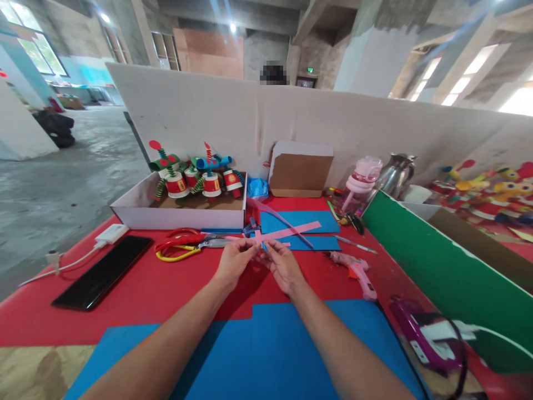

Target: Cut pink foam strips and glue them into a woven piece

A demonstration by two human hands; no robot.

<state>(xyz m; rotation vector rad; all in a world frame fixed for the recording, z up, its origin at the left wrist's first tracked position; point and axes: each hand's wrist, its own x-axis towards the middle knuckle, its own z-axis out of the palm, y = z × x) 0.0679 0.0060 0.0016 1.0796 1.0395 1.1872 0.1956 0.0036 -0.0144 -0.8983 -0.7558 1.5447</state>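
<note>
My left hand (236, 261) and my right hand (286, 268) meet over the middle of the red table, fingertips pinched together. Between them they hold pink paper strips (297, 230), one pointing to the upper right and a short end standing up. Just left of my fingers lie scissors (179, 244) with red and yellow handles. Behind the hands are blue paper sheets (320, 221) with a darker pink strip (283, 221) across them. A pink glue gun (353, 269) rests to the right. My fingers hide the exact point where the strips meet.
A white box (179, 216) holds several paper-cup figures (211, 184). A black phone (104, 272) lies left, its white charger (111, 234) beside it. At right stand a green panel (433, 266), a purple power strip (425, 333) and a pink bottle (362, 180). Blue sheets (275, 350) lie under my forearms.
</note>
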